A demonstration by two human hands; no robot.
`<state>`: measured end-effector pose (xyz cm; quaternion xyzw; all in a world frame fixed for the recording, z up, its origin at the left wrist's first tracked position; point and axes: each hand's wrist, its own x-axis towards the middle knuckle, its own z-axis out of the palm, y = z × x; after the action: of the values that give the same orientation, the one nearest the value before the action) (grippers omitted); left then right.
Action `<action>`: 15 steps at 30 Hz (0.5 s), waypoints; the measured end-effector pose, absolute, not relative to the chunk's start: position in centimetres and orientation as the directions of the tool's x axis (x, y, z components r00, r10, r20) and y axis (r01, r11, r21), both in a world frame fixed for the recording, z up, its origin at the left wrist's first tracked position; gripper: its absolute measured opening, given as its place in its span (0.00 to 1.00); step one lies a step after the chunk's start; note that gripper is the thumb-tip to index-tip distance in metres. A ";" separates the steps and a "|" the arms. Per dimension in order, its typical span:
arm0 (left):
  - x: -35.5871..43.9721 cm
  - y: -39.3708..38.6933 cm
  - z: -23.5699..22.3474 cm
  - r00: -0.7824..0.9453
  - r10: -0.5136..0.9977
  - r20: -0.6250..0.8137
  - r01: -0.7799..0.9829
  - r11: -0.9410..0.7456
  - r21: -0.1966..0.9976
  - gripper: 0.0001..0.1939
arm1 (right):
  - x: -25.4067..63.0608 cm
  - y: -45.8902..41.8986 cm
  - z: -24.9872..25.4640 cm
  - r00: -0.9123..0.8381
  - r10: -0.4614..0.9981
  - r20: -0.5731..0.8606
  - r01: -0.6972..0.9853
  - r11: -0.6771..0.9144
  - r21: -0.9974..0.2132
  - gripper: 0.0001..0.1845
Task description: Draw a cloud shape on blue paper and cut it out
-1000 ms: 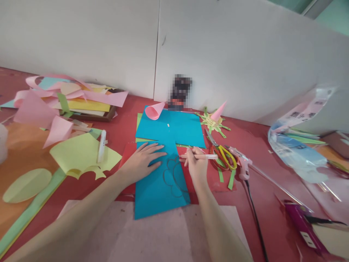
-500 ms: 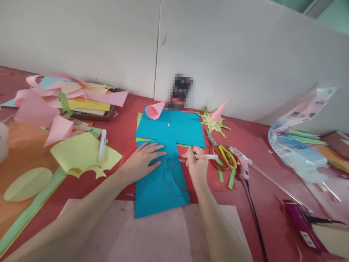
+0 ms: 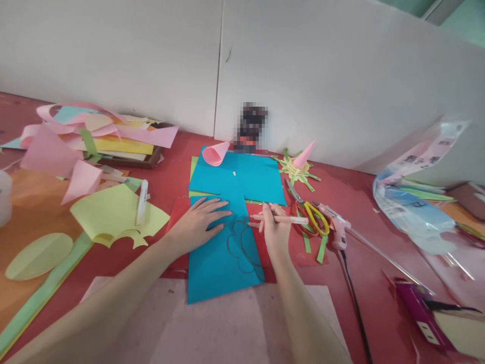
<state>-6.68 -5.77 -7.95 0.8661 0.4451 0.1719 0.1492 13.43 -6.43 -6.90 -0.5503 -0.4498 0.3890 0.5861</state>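
Note:
My left hand (image 3: 200,222) lies flat with fingers spread on a sheet of blue paper (image 3: 212,278), which bears a dark, scalloped, flower-like outline near its right edge. Beside that edge, my right hand (image 3: 275,227) is closed around a slim pale pen (image 3: 290,219). The pen lies nearly level, with its tip toward the drawn outline; whether it touches the paper I cannot tell. Just beyond both hands is a second blue sheet (image 3: 253,174), on which a pink paper cone (image 3: 215,154) rests. Red paper (image 3: 273,253) shows underneath.
Scissors (image 3: 312,215) and a pink glue gun (image 3: 338,227) with a black cord lie right of my right hand. Behind them sits a paper flower with a pink cone (image 3: 303,155). Paper scraps (image 3: 53,151) and a white marker (image 3: 141,202) are at left, a purple power strip (image 3: 424,313) at right.
My right hand has shifted very slightly to the right with the pen. My left hand and the blue sheets have stayed in place.

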 end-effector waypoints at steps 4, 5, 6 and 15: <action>-6.7 -5.7 -8.0 0.546 0.820 0.170 0.719 -0.563 0.408 0.19 | 13.5 -6.5 -6.9 0.373 0.920 0.124 0.063 0.109 -0.992 0.15; -6.7 -5.7 -8.0 0.548 0.820 0.168 0.719 -0.564 0.405 0.19 | 13.5 -6.5 -6.9 0.397 0.909 0.128 0.077 0.106 -0.991 0.16; -6.7 -5.6 -8.1 0.549 0.819 0.166 0.720 -0.564 0.404 0.19 | 13.6 -6.5 -7.0 0.418 0.899 0.130 0.090 0.102 -0.991 0.16; -6.8 -5.7 -8.3 0.549 0.815 0.185 0.722 -0.574 0.386 0.19 | 14.5 -6.5 -6.7 0.437 0.854 0.282 0.280 0.168 -0.945 0.13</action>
<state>-6.82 -5.66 -8.28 0.8700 0.4416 0.1742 0.1334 14.46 -6.50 -6.70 -0.5988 -0.4735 0.2394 0.5999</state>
